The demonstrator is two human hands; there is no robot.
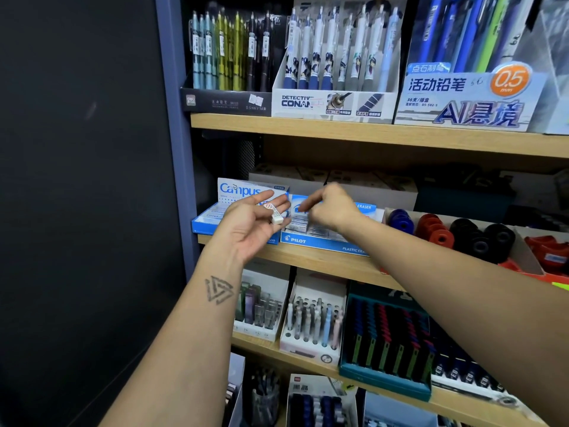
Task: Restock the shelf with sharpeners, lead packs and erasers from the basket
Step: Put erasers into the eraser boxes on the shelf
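White eraser (pixel 278 214), one, in a printed sleeve, lies on the fingers of the left hand (pixel 251 221), palm up, fingers loosely spread, in front of the Campus box (pixel 243 192). Right hand (pixel 331 208) is blurred above the Pilot box (pixel 323 238), thumb and fingers drawn together; cannot tell if it pinches anything. Two eraser boxes sit side by side on the middle shelf (pixel 332 261). Round sharpeners (pixel 455 232) in blue, red and black fill a tray to the right; count unclear.
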